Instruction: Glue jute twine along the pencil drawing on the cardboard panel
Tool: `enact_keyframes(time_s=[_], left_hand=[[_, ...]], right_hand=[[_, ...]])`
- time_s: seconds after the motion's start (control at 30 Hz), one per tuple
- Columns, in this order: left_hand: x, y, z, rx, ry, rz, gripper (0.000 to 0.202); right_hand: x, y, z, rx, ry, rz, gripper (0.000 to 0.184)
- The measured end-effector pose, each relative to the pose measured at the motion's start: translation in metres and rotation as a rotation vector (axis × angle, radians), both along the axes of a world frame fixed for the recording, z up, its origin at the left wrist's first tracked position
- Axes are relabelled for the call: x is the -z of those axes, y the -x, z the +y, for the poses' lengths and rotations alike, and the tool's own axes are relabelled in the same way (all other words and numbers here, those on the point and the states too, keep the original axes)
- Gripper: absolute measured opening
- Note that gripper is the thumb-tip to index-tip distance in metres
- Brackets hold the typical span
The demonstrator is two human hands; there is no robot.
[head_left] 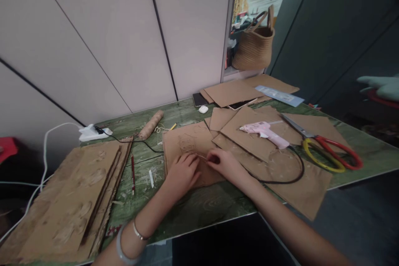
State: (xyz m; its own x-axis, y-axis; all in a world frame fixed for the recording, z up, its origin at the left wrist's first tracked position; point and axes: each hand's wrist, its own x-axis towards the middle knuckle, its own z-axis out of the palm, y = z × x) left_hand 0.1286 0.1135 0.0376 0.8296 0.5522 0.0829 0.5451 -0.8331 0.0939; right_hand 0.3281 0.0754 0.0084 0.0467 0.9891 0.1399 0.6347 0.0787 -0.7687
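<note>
Both hands rest on a brown cardboard sheet [190,143] with drawn outlines, lying on the green table [205,205]. My left hand [182,172] is curled, fingertips pinched at one end of a thin pale strand [202,157]. My right hand [222,162] is closed on the strand's other end, a little to the right. The strand stretches between the two hands just above the cardboard.
A pink glue gun [264,129] with a black cord and red-and-yellow scissors [327,147] lie on cardboard pieces at right. A cardboard stack [75,195] sits at left, with a red pen [133,168], twine roll [151,124] and white power strip [92,133] nearby. A woven basket [254,45] stands behind.
</note>
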Motion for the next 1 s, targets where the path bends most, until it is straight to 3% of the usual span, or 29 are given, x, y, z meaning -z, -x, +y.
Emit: enact_keyframes(time_s=[0.13, 0.3, 0.47, 0.67, 1.0], left_hand=[[0.013, -0.006, -0.023, -0.042, -0.066, 0.002, 0.058], [0.024, -0.02, -0.035, -0.099, -0.112, -0.036, 0.062], [0.014, -0.024, -0.034, -0.121, -0.12, -0.05, 0.052], [-0.004, -0.01, -0.031, -0.171, -0.09, -0.084, 0.037], [0.009, -0.013, -0.044, -0.09, 0.023, -0.101, 0.04]], right_hand=[[0.003, 0.0, 0.001, -0.008, -0.012, -0.025, 0.014], [0.006, -0.002, 0.001, -0.019, -0.026, -0.039, 0.011], [0.01, -0.007, 0.001, -0.061, -0.048, 0.004, 0.017], [0.011, -0.012, 0.0, -0.071, -0.025, 0.079, 0.011], [0.002, -0.007, -0.012, -0.095, -0.1, -0.027, 0.015]])
